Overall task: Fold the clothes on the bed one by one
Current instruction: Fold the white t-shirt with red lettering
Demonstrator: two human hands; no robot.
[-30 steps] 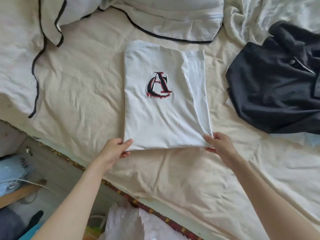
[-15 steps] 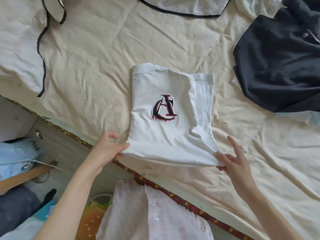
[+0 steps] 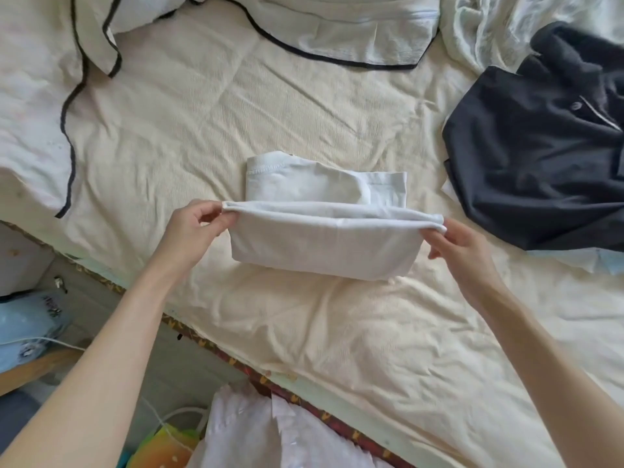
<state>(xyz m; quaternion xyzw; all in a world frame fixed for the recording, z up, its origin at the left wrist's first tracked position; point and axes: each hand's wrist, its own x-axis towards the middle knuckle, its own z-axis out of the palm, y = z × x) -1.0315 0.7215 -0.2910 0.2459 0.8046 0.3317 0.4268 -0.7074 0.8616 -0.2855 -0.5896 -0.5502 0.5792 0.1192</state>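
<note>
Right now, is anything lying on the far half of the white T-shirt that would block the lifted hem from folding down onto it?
Nothing visible does. The left hand and right hand pinch the hem of the white T-shirt at its corners; its far half, by the collar, lies bare. The dark polo shirt lies apart, to the right.

One half-folded white cotton T-shirt [image 3: 324,244] at centre, one dark navy collared polo shirt [image 3: 540,163] far right, two bare hands, left hand [image 3: 192,231], right hand [image 3: 462,251], two black-piped white pillowcases, far left [image 3: 37,106] and far centre [image 3: 341,28].
</note>
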